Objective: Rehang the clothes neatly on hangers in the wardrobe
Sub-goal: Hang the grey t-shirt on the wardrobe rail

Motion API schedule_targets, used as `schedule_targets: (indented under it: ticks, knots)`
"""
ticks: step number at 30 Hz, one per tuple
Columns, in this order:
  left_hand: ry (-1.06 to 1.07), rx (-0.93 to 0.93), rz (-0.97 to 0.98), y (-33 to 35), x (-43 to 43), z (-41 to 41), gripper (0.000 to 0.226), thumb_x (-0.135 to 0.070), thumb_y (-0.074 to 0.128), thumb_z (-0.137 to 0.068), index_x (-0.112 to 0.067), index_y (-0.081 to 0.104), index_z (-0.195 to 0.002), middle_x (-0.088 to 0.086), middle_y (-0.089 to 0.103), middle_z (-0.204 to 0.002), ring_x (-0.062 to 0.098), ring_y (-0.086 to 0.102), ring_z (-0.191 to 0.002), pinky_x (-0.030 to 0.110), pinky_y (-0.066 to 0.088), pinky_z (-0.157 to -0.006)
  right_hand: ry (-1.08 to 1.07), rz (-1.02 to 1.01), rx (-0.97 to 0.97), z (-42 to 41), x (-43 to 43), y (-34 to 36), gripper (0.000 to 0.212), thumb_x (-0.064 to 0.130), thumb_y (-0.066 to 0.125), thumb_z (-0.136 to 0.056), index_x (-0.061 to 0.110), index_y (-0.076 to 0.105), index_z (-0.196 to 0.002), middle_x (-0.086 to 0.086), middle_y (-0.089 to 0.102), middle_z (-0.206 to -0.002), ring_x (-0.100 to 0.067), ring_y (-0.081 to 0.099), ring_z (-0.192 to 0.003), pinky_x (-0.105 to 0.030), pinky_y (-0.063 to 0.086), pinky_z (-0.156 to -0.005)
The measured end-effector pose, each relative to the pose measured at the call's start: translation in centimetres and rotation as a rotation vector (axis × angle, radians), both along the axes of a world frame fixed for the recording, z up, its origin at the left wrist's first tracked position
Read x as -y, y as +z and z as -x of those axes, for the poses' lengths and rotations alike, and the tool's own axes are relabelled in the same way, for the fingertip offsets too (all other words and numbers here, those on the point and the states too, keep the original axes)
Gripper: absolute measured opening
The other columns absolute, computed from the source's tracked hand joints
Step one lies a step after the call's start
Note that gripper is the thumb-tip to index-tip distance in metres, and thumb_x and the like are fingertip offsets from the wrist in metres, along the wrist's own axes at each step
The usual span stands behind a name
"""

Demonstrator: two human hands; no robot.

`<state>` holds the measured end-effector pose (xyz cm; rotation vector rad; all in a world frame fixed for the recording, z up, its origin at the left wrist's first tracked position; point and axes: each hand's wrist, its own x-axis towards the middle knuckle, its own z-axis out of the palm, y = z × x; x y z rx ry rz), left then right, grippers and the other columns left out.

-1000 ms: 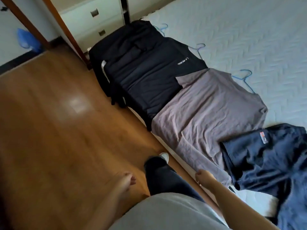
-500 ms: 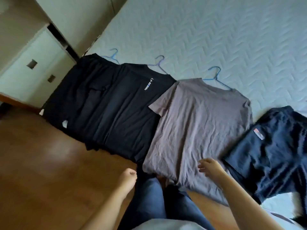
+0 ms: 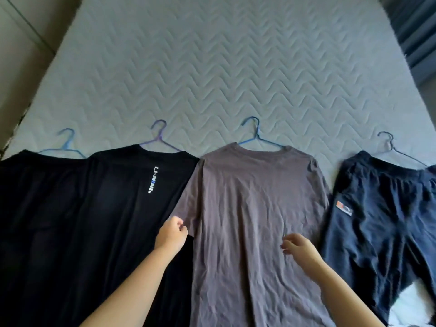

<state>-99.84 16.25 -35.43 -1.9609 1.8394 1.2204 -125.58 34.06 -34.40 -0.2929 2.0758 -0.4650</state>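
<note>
Clothes (image 3: pixel 118 208) on hangers (image 3: pixel 256 135) lie across the bed (image 3: pixel 236 67), none yet in the wardrobe; left hand (image 3: pixel 171 237) curled beside the grey T-shirt (image 3: pixel 254 208), grip unclear; right hand (image 3: pixel 299 249) relaxed.

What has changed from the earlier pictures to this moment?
Both hands have reached forward over the bed: the left hand now lies curled at the sleeve of the grey T-shirt, whether pinching it I cannot tell; the right hand is over its middle, holding nothing. The other clothes and the hangers lie on the mattress as before.
</note>
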Motion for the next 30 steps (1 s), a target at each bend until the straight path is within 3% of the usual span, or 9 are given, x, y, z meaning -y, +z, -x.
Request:
schedule_targets:
  ticks: [3,8,12,14,16,19,22,25,30]
  knots:
    - [-0.146,0.004,0.078,-2.4,3.5,3.2,0.034,-0.026,0.052,-0.09,-0.013,0.048,-0.121,0.003,0.05,-0.128,0.02,0.051,-0.112,0.032,0.043,-0.09,0.065,-0.002,-0.025,2.2,3.9,-2.6,0.01,0.011,0.051,-0.088,0.019,0.056,-0.088,-0.012,0.066,-0.097,-0.027,0.06,-0.084,-0.035,0.048,-0.079]
    - [-0.409,0.104,0.192,-7.3,9.3,9.8,0.071,-0.046,0.05,-0.088,-0.01,0.021,-0.142,0.009,0.011,-0.155,0.023,0.019,-0.141,0.038,0.026,-0.111,0.279,-0.058,-0.151,7.0,10.5,-6.2,0.033,0.021,0.049,-0.091,0.011,0.049,-0.123,-0.007,0.058,-0.117,-0.022,0.055,-0.107,-0.026,0.039,-0.084]
    - [-0.532,0.243,0.195,-12.1,13.4,13.5,0.103,-0.066,0.047,-0.079,-0.008,-0.006,-0.145,0.012,-0.012,-0.155,0.025,-0.006,-0.144,0.048,0.01,-0.114,0.335,-0.026,-0.27,11.7,14.5,-9.5,0.045,0.021,0.051,-0.091,0.007,0.039,-0.133,-0.012,0.045,-0.134,-0.024,0.045,-0.124,-0.031,0.038,-0.097]
    - [-0.499,0.272,0.164,-14.1,14.3,14.9,0.106,-0.068,0.043,-0.079,-0.006,-0.011,-0.144,0.014,-0.016,-0.154,0.03,-0.011,-0.143,0.051,0.009,-0.113,0.296,-0.004,-0.373,14.3,16.1,-10.9,0.049,0.021,0.053,-0.089,0.005,0.038,-0.133,-0.015,0.043,-0.135,-0.029,0.042,-0.126,-0.037,0.036,-0.1]
    - [-0.44,0.269,0.197,-15.8,14.4,15.8,0.095,-0.063,0.037,-0.084,-0.003,-0.005,-0.145,0.02,-0.01,-0.154,0.039,-0.006,-0.142,0.06,0.017,-0.111,0.271,0.011,-0.481,16.9,17.7,-12.1,0.052,0.022,0.054,-0.089,0.004,0.037,-0.134,-0.018,0.042,-0.137,-0.033,0.037,-0.129,-0.04,0.031,-0.104]
    - [-0.43,0.256,0.235,-17.4,13.9,16.2,0.089,-0.067,0.015,-0.085,0.005,0.027,-0.136,0.033,0.032,-0.142,0.054,0.033,-0.127,0.071,0.039,-0.083,0.37,-0.036,-0.564,20.0,19.7,-14.1,0.057,0.029,0.048,-0.092,0.011,0.028,-0.142,-0.012,0.031,-0.148,-0.03,0.024,-0.138,-0.043,0.02,-0.111]
    - [-0.42,0.255,0.227,-18.2,13.5,15.9,0.091,-0.067,0.001,-0.085,0.005,0.03,-0.133,0.033,0.039,-0.137,0.053,0.038,-0.123,0.07,0.041,-0.079,0.476,-0.105,-0.578,21.8,21.0,-15.7,0.06,0.034,0.045,-0.092,0.019,0.02,-0.145,-0.004,0.017,-0.154,-0.027,0.012,-0.143,-0.049,0.013,-0.113]
    - [-0.389,0.239,0.224,-18.1,13.6,16.3,0.09,-0.066,0.0,-0.086,0.005,0.029,-0.134,0.033,0.039,-0.137,0.052,0.038,-0.124,0.07,0.041,-0.08,0.429,-0.087,-0.643,22.6,22.1,-16.5,0.054,0.032,0.055,-0.087,0.016,0.036,-0.135,-0.013,0.036,-0.139,-0.034,0.031,-0.129,-0.047,0.025,-0.106]
    - [-0.429,0.281,0.166,-17.8,13.9,16.1,0.088,-0.066,0.001,-0.086,0.003,0.029,-0.135,0.032,0.041,-0.136,0.051,0.041,-0.123,0.067,0.043,-0.079,0.427,-0.139,-0.504,23.3,22.6,-15.0,0.034,0.034,0.06,-0.084,0.012,0.053,-0.109,-0.013,0.057,-0.118,-0.033,0.047,-0.114,-0.04,0.034,-0.091]
